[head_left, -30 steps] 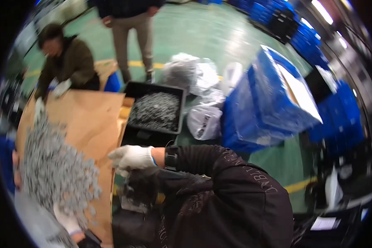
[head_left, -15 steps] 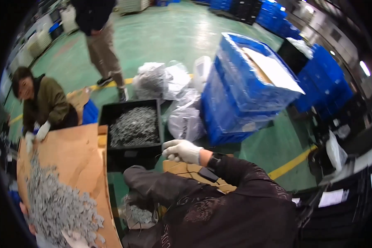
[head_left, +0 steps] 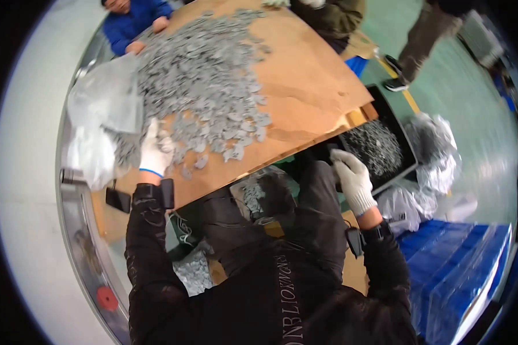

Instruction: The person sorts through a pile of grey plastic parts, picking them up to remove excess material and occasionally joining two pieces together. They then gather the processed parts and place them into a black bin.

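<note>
A pile of small flat grey pieces (head_left: pixel 204 75) spreads over a brown cardboard-covered table (head_left: pixel 305 75). At its near left edge is my left hand (head_left: pixel 156 150), in a white glove, with its fingers curled in; whatever they hold is hidden. My right hand (head_left: pixel 353 179), also gloved, is beyond the table's near edge, beside a black bin (head_left: pixel 406 141) holding many grey pieces (head_left: pixel 374 146). Its fingers are pressed together, and a small grey piece (head_left: pixel 332 148) seems to show at their tips.
Clear plastic bags (head_left: pixel 106 100) lie left of the pile. A co-worker in blue (head_left: pixel 135 26) and another in an olive jacket (head_left: pixel 336 20) are across the table. Filled plastic bags (head_left: pixel 434 149) and wrapped blue crates (head_left: pixel 452 276) stand right. Under the table lies a bag of pieces (head_left: pixel 253 195).
The view has swung left toward the table. My left hand has come clearly into view at the pile. My right hand is still near the black bin.
</note>
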A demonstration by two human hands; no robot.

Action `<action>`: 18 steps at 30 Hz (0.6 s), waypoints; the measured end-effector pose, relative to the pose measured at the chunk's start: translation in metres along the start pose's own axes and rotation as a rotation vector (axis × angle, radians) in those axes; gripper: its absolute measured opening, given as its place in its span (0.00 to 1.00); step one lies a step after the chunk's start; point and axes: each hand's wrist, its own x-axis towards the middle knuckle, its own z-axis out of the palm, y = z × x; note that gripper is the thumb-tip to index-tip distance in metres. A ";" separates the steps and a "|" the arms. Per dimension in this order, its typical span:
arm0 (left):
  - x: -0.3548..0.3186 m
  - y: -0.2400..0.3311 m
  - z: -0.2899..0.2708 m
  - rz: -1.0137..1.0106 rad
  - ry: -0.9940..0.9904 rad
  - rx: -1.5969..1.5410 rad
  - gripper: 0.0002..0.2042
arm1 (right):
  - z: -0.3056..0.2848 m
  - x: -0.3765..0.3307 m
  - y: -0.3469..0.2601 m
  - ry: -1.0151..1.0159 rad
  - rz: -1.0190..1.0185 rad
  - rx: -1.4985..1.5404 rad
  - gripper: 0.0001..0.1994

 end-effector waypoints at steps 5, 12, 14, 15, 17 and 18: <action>-0.044 -0.015 -0.007 -0.075 -0.013 -0.039 0.15 | 0.135 0.071 -0.085 -0.214 -0.481 -0.480 0.26; -0.055 -0.077 0.086 0.055 -0.010 0.202 0.11 | 0.156 0.049 -0.108 -0.320 -0.221 0.017 0.26; -0.044 -0.105 0.107 0.050 -0.187 0.131 0.14 | 0.153 0.034 -0.067 -0.275 -0.738 -0.335 0.25; -0.060 -0.118 0.133 0.074 -0.042 0.195 0.16 | 0.170 0.011 -0.067 -0.264 -0.516 -0.104 0.25; -0.062 -0.151 0.153 0.278 -0.107 0.720 0.20 | 0.188 -0.021 -0.059 -0.277 -0.269 0.504 0.37; -0.049 -0.182 0.174 0.240 -0.244 0.734 0.20 | 0.186 -0.028 -0.066 -0.226 -0.255 0.300 0.39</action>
